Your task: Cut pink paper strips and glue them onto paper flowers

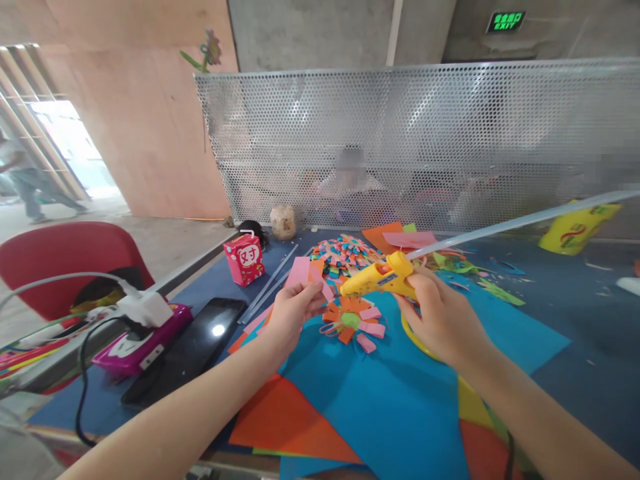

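Note:
My right hand [435, 310] is wrapped round a yellow glue gun [383, 275], whose nozzle points left toward my other hand. A long translucent glue stick [500, 227] sticks out of its back end. Between the fingers of my left hand [295, 307] is a pink strip [327, 288], close to the nozzle; whether they touch I cannot tell. Below both hands lies a flower of orange and pink loops with a green centre [350, 320], on blue sheets [370, 400]. Behind it stands a heap of small multicoloured looped pieces [347, 253].
On the left are a black phone [193, 350], a purple power strip [143, 340], a red drink box [244, 259] and spare glue sticks [270, 287]. Coloured scraps [460, 263] and a yellow pouch [575, 227] lie to the right. A perforated metal screen [400, 147] stands behind, with a person beyond it.

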